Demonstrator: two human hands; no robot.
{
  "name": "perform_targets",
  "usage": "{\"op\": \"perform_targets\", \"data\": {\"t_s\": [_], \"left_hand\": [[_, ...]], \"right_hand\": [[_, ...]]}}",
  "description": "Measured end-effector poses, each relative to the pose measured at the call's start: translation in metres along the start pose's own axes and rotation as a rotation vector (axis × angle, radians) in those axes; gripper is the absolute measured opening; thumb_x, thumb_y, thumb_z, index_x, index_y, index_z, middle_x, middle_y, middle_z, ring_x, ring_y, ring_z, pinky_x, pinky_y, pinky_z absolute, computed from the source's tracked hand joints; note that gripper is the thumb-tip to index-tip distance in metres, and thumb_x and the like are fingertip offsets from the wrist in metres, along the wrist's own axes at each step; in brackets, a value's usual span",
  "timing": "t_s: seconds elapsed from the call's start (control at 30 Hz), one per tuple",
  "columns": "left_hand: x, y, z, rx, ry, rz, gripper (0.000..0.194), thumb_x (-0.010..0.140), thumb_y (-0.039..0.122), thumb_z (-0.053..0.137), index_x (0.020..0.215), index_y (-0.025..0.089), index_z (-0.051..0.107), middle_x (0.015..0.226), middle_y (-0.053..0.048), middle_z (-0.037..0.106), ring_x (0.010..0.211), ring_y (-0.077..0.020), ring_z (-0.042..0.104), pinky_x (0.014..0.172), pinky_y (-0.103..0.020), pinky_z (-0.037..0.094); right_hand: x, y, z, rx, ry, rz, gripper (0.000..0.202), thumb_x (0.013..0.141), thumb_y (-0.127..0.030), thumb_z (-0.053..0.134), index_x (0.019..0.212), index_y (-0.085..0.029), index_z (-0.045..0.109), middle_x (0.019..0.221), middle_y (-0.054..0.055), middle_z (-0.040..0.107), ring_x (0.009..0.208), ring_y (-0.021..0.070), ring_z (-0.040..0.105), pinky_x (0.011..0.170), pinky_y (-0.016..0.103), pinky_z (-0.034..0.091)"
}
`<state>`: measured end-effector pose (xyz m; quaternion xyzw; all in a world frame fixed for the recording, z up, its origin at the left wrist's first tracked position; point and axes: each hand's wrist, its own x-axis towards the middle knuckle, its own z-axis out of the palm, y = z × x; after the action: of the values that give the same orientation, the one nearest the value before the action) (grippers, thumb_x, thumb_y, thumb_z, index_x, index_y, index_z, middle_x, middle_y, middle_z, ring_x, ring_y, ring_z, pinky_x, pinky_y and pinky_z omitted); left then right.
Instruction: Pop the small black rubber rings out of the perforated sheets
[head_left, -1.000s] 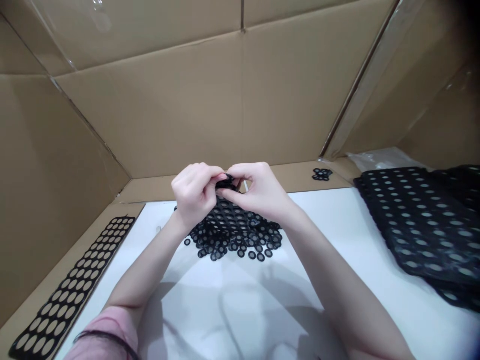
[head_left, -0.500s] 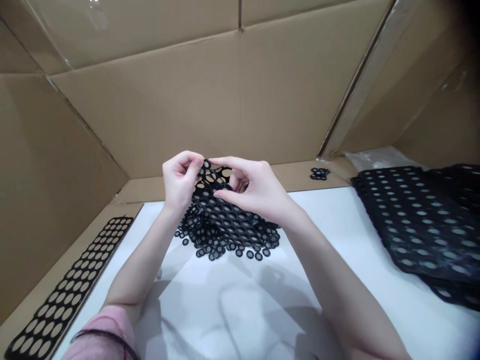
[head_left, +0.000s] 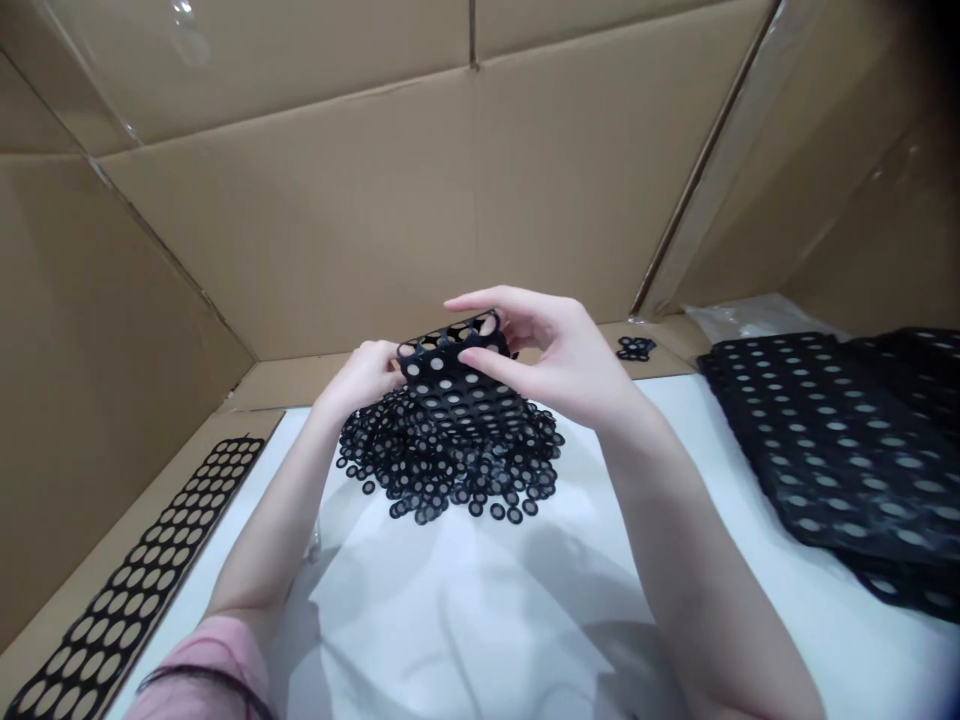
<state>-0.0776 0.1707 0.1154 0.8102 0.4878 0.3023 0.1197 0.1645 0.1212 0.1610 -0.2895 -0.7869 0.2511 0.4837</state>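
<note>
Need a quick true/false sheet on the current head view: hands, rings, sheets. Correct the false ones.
1. The right hand has its thumb against the black sheet. True.
2. The loose rings are piled in a box. False: they lie on the white table.
3. A stack of black sheets lies at the picture's right. True.
4. The left sleeve is green. False: it is pink.
5. The left hand is at the sheet's left edge. True.

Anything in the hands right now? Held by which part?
Yes, a black sheet. The left hand has its upper left edge; the right hand has its upper right end, thumb in front, some fingers behind.
</note>
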Motion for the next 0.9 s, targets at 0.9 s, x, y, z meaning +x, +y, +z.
{"op": "perform_targets", "data": {"t_s": [0.9], "left_hand": [[-0.013, 0.06, 0.013, -0.513, 0.429, 0.245, 0.028, 0.069, 0.034, 0.081, 0.091, 0.018, 0.071, 0.086, -0.004, 0.071, 0.082, -0.0157, 0.067, 0.077, -0.026, 0.054]], "right_hand": [[0.005, 0.006, 0.01, 0.179, 0.17, 0.032, 0.013, 0.079, -0.025, 0.065, 0.086, -0.016, 0.072, 0.084, 0.006, 0.071, 0.076, 0.0167, 0.065, 0.068, 0.031, 0.053]]}}
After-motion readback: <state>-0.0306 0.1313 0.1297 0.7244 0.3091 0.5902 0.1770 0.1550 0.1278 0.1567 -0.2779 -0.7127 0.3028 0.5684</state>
